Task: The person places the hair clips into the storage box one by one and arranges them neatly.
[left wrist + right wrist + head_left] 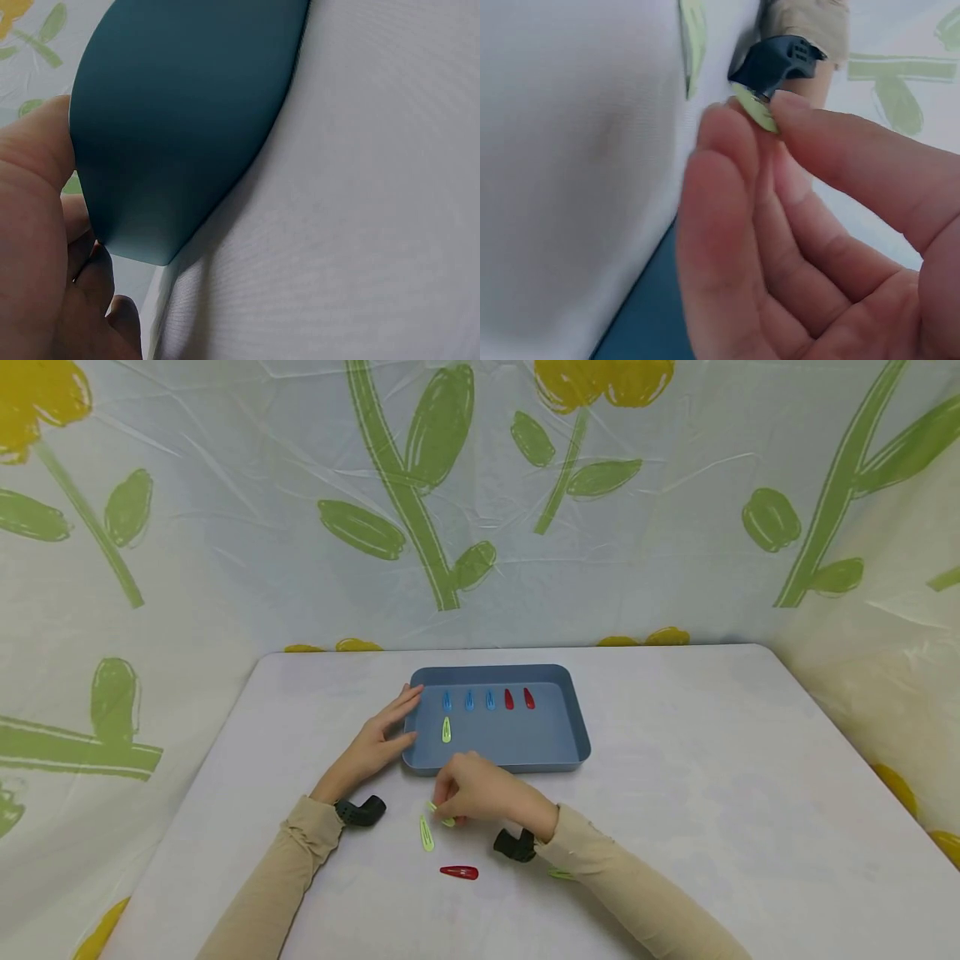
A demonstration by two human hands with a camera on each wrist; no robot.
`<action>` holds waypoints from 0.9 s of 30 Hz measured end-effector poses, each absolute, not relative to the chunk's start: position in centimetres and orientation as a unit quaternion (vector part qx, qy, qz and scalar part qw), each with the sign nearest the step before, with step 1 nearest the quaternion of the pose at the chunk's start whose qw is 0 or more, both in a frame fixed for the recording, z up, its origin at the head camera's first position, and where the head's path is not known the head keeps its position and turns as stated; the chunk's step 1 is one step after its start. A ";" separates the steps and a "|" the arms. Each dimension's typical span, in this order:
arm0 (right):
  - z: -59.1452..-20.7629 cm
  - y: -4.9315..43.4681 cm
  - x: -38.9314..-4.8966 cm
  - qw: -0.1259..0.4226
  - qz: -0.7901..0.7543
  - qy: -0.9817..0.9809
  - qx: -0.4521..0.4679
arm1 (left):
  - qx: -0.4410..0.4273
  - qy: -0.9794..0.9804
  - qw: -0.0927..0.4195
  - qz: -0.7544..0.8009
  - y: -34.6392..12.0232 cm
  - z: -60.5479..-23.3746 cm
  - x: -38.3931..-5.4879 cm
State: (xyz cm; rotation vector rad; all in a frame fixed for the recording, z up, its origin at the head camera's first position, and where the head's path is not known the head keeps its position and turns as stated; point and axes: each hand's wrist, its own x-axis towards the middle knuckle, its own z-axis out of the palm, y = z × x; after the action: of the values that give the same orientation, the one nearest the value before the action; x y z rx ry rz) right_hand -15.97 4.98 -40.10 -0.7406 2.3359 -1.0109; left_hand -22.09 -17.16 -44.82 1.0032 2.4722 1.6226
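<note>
A blue-grey tray (510,747) holds a row of three blue hair clips (469,700) and two red hair clips (508,699), with one green hair clip (446,729) below the row's left end. My left hand (375,743) touches the tray's left side, fingers extended and thumb apart; the tray wall (187,127) fills much of the left wrist view. In front of the tray my right hand (480,789) pinches a green hair clip (756,109) between thumb and fingertip. Beside that hand another green clip (426,832) lies on the table.
A red hair clip (459,872) lies nearer the front of the white table (675,760). Another green clip (561,873) is partly hidden by the right sleeve. Black wrist cameras (362,811) sit on both wrists. Flower-print sheeting (262,527) hangs behind and at the sides.
</note>
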 end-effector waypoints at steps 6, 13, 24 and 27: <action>-39.7 5.3 -16.5 0.247 -0.418 0.828 -0.281 | 0.323 0.792 0.005 0.518 -17.2 -44.8 -22.1; -39.6 5.9 -17.4 0.245 -0.487 0.789 -0.283 | 0.321 0.791 0.006 0.521 -17.1 -44.8 -22.1; -39.3 6.7 -18.6 0.216 -0.568 0.756 -0.243 | 0.322 0.792 0.003 0.518 -17.2 -45.0 -22.2; -39.1 6.9 -18.9 0.210 -0.588 0.747 -0.227 | 0.322 0.792 0.002 0.518 -17.2 -45.1 -22.2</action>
State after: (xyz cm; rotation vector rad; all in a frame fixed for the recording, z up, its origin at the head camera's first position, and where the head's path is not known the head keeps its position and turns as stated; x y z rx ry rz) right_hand -18.88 6.93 -39.09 -0.6321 2.0769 -1.6362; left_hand -22.16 -17.20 -45.08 1.0118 2.4862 1.6263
